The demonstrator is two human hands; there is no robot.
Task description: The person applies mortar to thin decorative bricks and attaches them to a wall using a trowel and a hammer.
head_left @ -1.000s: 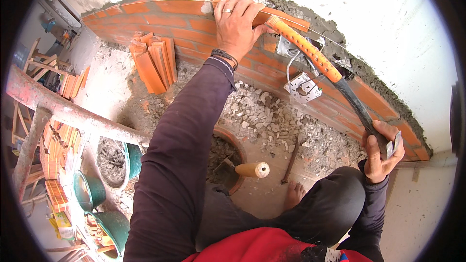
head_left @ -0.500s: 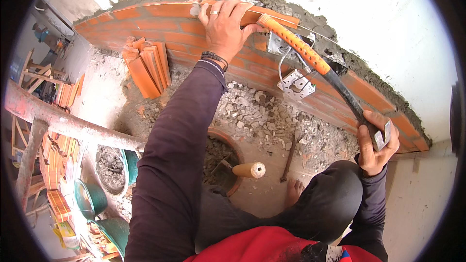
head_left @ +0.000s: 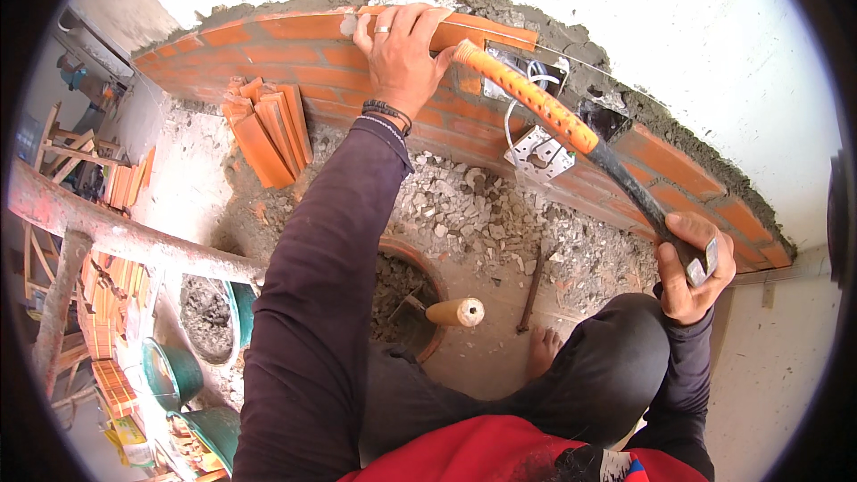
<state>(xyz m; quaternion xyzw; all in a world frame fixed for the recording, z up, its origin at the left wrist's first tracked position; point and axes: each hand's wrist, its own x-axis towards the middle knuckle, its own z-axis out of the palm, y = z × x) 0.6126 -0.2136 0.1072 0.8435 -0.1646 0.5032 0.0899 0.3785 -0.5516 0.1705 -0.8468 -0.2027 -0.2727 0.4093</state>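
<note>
My left hand (head_left: 402, 62) grips a long orange brick tile (head_left: 489, 30) along the top edge of the tiled wall, its fingers over the upper edge and thumb against the front. My right hand (head_left: 686, 290) is closed round the head end of a hammer (head_left: 616, 180), whose metal head shows between the fingers. The hammer's orange, black-dotted grip points up and left, its end close to my left thumb and the tile; whether it touches the tile I cannot tell. A taut string (head_left: 585, 68) runs along the top of the wall.
Wires and a metal electrical box (head_left: 540, 153) hang from the wall. Loose tiles (head_left: 272, 136) lean against it, with rubble (head_left: 469, 205) below. A mortar bucket (head_left: 433, 277) holds a wooden-handled trowel (head_left: 455, 312). Left are a scaffold bar (head_left: 143, 229) and green buckets (head_left: 174, 373).
The hammer's grip end has shifted slightly left, nearer my left thumb. Both hands keep their holds, and the whole view has moved a little.
</note>
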